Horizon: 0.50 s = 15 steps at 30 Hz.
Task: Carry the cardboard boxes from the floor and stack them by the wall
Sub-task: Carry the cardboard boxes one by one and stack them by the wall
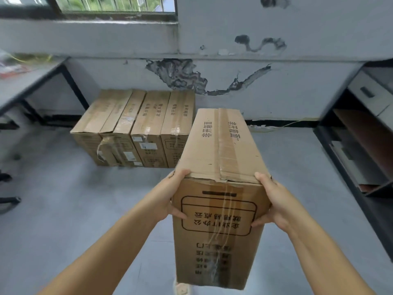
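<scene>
Two bare forearms reach up from the bottom of the frame, and between them a tall cardboard box (pixel 219 209) is held off the grey floor (pixel 63 209) at centre right. The left hand (pixel 170 194) clasps the box's left near edge, fingers curled over the top corner and thumb pressed against the printed front face. The right hand (pixel 274 201) grips the opposite edge the same way, fingers wrapped over the top right corner, thumb on the front face beside the framed black lettering. Clear tape runs down the middle of the box's top and over onto the front; the top carries two lines of black characters.

Beyond it, in the middle of the frame, a row of similar boxes (pixel 136 128) stands side by side on the floor with the far ends close to the wall (pixel 255 92); whether they touch it cannot be told. Loose tape hangs from the front of one box on the left of that row. The held box overlaps the row's right end in the picture.

Paint has peeled from the wall in dark patches. At upper left is a barred window (pixel 114 5), below it a dark-framed table (pixel 32 81); a cabinet with a drawer (pixel 365 92) fills the right edge.
</scene>
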Motion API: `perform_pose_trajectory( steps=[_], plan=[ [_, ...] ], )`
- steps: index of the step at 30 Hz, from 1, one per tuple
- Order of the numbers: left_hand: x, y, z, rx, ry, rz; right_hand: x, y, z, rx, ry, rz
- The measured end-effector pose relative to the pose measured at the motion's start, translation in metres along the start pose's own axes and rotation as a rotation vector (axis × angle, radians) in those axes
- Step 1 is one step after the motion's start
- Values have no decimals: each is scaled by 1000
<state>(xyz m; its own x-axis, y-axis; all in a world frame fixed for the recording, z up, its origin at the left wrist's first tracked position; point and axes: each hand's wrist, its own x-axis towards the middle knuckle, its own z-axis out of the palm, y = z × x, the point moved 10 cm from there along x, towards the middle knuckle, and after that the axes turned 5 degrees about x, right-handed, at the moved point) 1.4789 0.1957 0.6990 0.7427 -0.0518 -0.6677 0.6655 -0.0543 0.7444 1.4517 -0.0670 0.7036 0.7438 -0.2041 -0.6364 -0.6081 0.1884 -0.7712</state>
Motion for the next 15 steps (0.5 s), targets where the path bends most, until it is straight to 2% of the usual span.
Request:
perform_pose_trajectory(
  steps=[9,15],
  plan=[
    [110,115,-9,15,-57,33,106,-101,42,46,16,-2],
    [216,171,17,-8,-53,10,221,-158,41,40,-8,34]
  ],
)
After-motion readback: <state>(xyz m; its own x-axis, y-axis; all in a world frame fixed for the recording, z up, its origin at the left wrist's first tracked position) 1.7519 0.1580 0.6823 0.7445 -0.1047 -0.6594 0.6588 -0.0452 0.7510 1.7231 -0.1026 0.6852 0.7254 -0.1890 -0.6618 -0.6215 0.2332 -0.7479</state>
